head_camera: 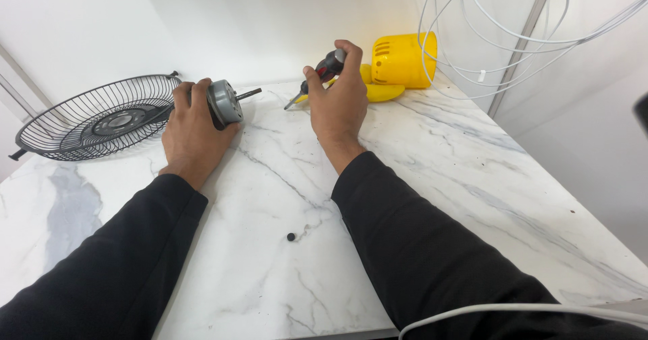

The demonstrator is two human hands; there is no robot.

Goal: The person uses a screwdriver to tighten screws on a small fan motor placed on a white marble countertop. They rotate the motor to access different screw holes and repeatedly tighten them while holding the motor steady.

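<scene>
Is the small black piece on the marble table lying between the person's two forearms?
Yes, the small black piece lies on the bare marble table between the two sleeved forearms, touching neither.

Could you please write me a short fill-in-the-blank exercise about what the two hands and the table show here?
1. The left hand holds a grey ____ with a shaft sticking out.
2. The right hand holds a ____ with a black and red handle.
3. The wire fan guard lies to the ____ of the left hand.
4. The plastic housing behind the right hand is ____ in colour.

Missing words: motor; screwdriver; left; yellow
</scene>
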